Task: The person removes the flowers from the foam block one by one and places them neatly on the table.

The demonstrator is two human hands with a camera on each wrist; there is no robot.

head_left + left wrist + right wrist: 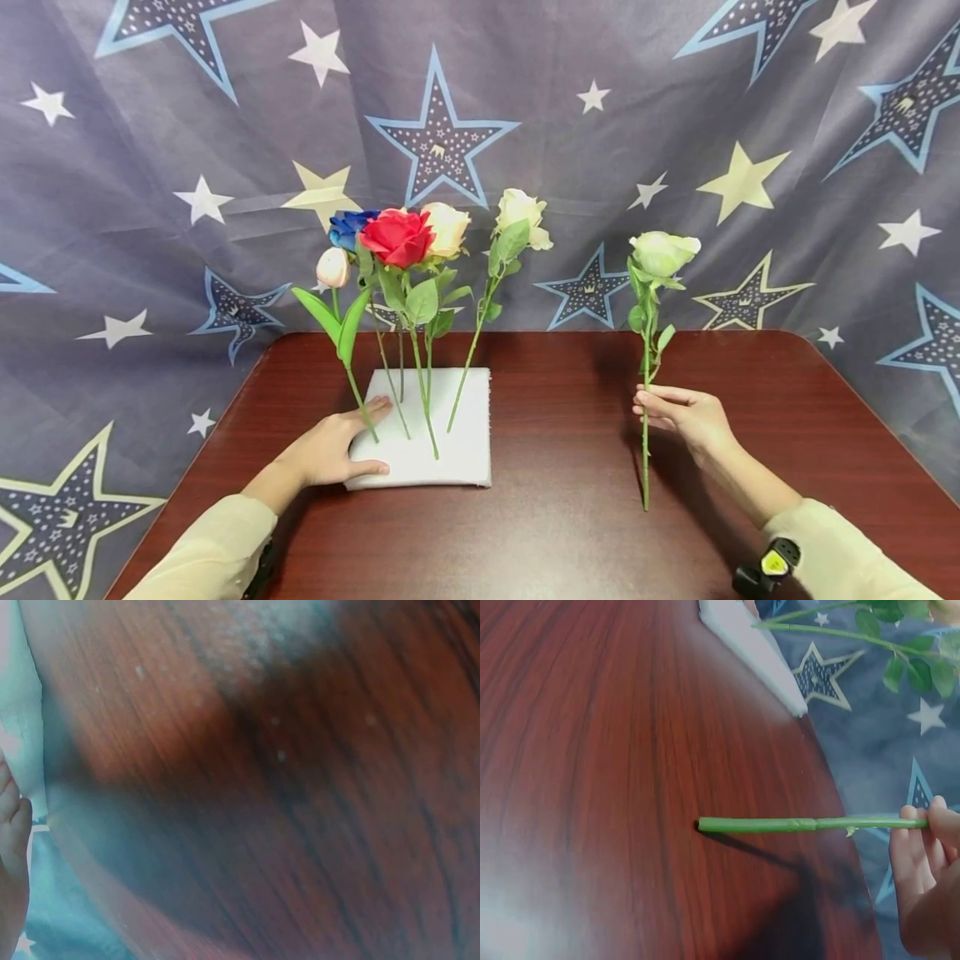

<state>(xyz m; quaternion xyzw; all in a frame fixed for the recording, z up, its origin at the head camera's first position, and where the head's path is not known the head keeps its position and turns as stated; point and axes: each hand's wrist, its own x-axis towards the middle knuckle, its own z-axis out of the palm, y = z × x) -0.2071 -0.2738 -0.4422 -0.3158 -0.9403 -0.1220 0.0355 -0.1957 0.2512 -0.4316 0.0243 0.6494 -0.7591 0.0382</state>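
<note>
My right hand (693, 421) pinches the stem of a pale green-white rose (665, 254) between thumb and fingers, holding it upright right of centre. In the right wrist view the bare lower stem (765, 824) extends out past the fingertips, over the table. My left hand (326, 450) rests on the left side of a white foam block (468, 458), thumb and fingers spread. Standing in that block are a pale pink tulip (333, 267), a blue rose (347, 230), a red rose (397, 237), a cream rose (448, 227) and a white rose (522, 218).
A dark red wood-grain table (555, 500) bears the block. Behind it hangs a grey star-patterned cloth (585, 167). Mostly the tabletop (262, 787) fills the left wrist view, blurred, with part of the hand at its left edge.
</note>
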